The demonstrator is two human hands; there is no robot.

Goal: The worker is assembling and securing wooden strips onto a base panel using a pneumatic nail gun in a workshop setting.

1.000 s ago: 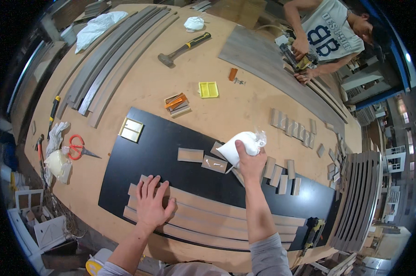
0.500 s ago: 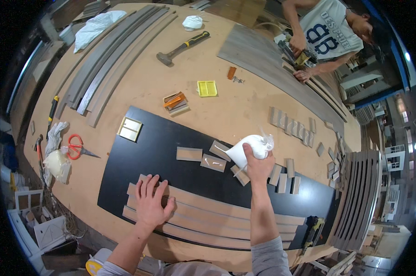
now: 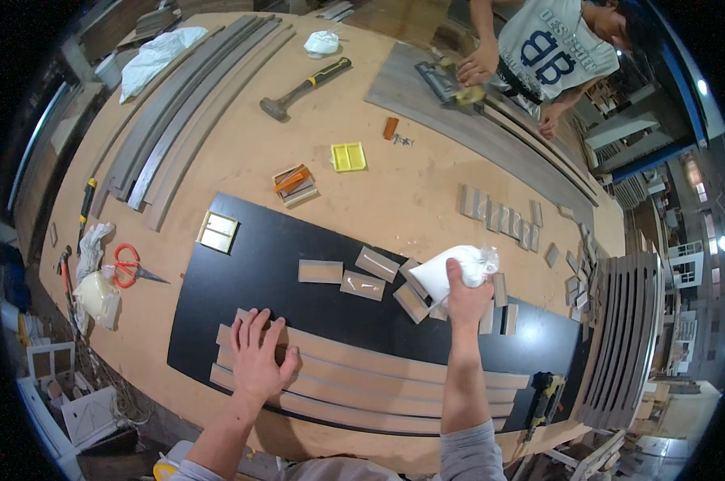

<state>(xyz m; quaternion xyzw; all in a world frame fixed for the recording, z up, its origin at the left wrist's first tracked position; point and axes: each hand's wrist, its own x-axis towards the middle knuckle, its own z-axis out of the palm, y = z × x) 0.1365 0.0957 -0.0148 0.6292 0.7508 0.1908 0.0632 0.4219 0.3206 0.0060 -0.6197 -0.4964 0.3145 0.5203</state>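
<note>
My right hand (image 3: 468, 303) grips a plump clear bag of white glue (image 3: 436, 276), tilted with its narrow end to the left, over a group of small wooden blocks. Streaks of white glue lie on a near block (image 3: 362, 285) and on the block behind it (image 3: 377, 263). Another block (image 3: 321, 271) beside them shows no streak; the bag partly hides others. With fingers spread, my left hand (image 3: 260, 353) rests on the left end of several long wooden slats (image 3: 378, 369). Slats and blocks lie on a black board (image 3: 258, 268).
A nail gun (image 3: 545, 401) lies at the board's right end. Scissors (image 3: 130, 264), a hammer (image 3: 306, 90), a yellow tray (image 3: 349, 158) and stacked strips (image 3: 194, 104) occupy the table. Across it, a co-worker (image 3: 551, 60) handles another nail gun (image 3: 446, 84).
My right hand has moved the glue bag rightward, uncovering the streaked block behind. My left hand stays on the slats. The co-worker's nail gun has shifted left, away from the strips.
</note>
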